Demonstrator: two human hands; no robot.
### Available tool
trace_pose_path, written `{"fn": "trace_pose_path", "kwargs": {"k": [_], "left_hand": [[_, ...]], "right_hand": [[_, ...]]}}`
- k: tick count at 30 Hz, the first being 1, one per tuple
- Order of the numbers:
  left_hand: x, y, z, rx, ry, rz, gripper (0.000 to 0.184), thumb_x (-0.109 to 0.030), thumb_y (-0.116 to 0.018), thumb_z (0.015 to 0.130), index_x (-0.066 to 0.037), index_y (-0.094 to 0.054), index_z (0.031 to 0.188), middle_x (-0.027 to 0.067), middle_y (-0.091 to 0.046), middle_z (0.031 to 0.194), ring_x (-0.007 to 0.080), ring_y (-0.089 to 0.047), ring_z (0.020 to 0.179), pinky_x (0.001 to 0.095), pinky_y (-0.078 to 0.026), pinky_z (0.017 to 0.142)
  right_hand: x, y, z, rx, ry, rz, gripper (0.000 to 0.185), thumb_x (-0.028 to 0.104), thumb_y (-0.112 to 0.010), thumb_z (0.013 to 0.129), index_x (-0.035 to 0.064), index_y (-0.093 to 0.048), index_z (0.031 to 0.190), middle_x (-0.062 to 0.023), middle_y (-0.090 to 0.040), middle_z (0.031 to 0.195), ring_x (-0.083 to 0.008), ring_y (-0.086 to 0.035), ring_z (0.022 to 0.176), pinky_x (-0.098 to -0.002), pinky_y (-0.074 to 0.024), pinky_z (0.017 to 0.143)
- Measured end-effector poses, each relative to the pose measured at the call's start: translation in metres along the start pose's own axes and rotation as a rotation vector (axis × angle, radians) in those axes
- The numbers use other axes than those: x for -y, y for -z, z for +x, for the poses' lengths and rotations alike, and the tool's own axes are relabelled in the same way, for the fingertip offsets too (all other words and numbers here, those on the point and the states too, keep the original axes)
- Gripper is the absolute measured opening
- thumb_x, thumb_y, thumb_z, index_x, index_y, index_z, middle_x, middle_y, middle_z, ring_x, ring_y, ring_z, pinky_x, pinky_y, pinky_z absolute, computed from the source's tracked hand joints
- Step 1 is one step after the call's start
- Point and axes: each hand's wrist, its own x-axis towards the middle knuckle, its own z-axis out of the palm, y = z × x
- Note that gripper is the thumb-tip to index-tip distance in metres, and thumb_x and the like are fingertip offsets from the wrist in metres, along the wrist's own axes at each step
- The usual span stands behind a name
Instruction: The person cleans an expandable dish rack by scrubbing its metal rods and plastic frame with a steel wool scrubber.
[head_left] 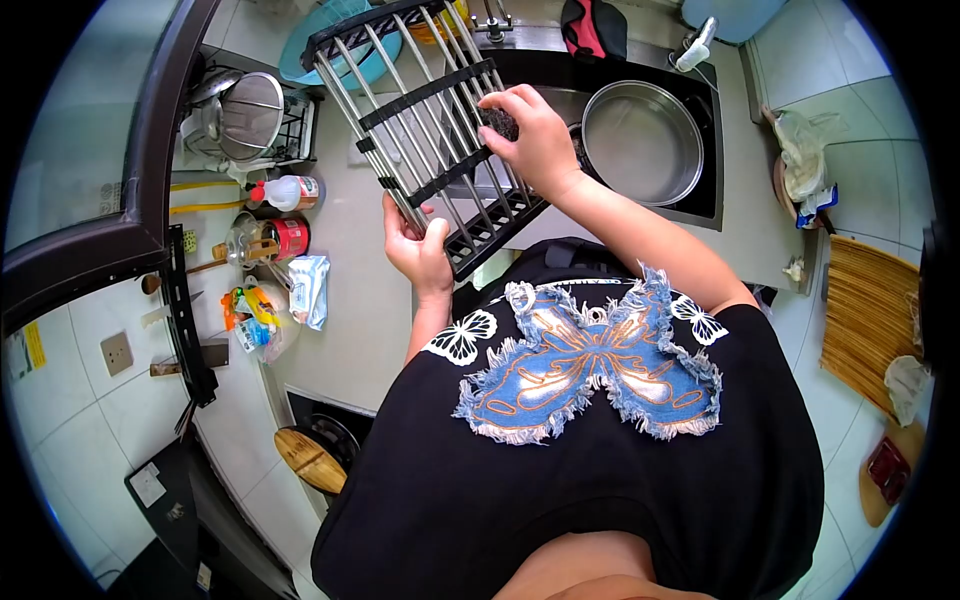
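My left hand point(420, 252) is closed around the lower left edge of a drying rack point(428, 95) made of metal bars and black strips. The rack is tilted up above the counter and the left side of the sink. In my right hand point(538, 145) is a dark scouring pad point(499, 124), pinched between thumb and fingers against the bars on the rack's right side. A round metal pot point(642, 145) sits at the right side of the black-rimmed sink point(712, 200), just right of my right hand.
Behind the rack stands a blue basin point(300, 58), with a faucet point(493, 22) at the back. Strainers point(250, 115), a white-capped bottle point(290, 192), a red-labelled jar point(288, 238) and packets point(309, 290) line the left. A wooden-topped pan point(310, 460) lies lower left.
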Motion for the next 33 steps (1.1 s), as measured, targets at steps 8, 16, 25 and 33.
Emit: {"fn": "trace_pose_path", "kwargs": {"k": [8,16,25,33], "left_hand": [[0.015,0.007,-0.005,0.022,-0.008,0.018,0.077,0.001,-0.063,0.077,0.007,-0.042,0.15,0.0044,-0.062,0.11,0.011,-0.062,0.092,0.0245,-0.053,0.082],[0.008,0.0,-0.013,0.066,0.001,0.024,0.082,0.003,-0.065,0.075,0.009,-0.039,0.152,0.0046,-0.063,0.116,0.0104,-0.061,0.099,0.0235,-0.049,0.089],[0.016,0.004,-0.02,0.068,0.03,-0.003,0.084,0.004,-0.065,0.075,0.009,-0.036,0.154,0.0047,-0.063,0.12,0.0119,-0.063,0.102,0.0256,-0.05,0.092],[0.006,-0.001,-0.011,0.026,0.031,0.01,0.079,0.003,-0.063,0.075,0.007,-0.042,0.151,0.0048,-0.063,0.108,0.0081,-0.06,0.088,0.0219,-0.051,0.077]], "right_hand": [[-0.007,0.011,0.045,-0.083,-0.099,0.243,0.02,0.014,-0.078,0.086,0.0054,-0.078,0.104,-0.0086,-0.074,0.085,-0.0169,-0.069,0.075,-0.0291,-0.055,0.074],[-0.012,0.007,0.04,-0.018,-0.14,0.231,0.016,0.015,-0.074,0.087,0.0026,-0.072,0.097,-0.0148,-0.073,0.083,-0.025,-0.072,0.073,-0.0338,-0.0549,0.069],[-0.013,0.0,0.028,-0.012,-0.145,0.212,0.013,0.01,-0.072,0.089,0.0013,-0.072,0.099,-0.0143,-0.075,0.086,-0.0232,-0.074,0.078,-0.0315,-0.0554,0.072],[-0.012,0.003,0.019,-0.014,-0.137,0.269,0.015,0.014,-0.075,0.089,0.0012,-0.071,0.096,-0.0114,-0.074,0.084,-0.0193,-0.071,0.075,-0.0306,-0.0547,0.071]]}}
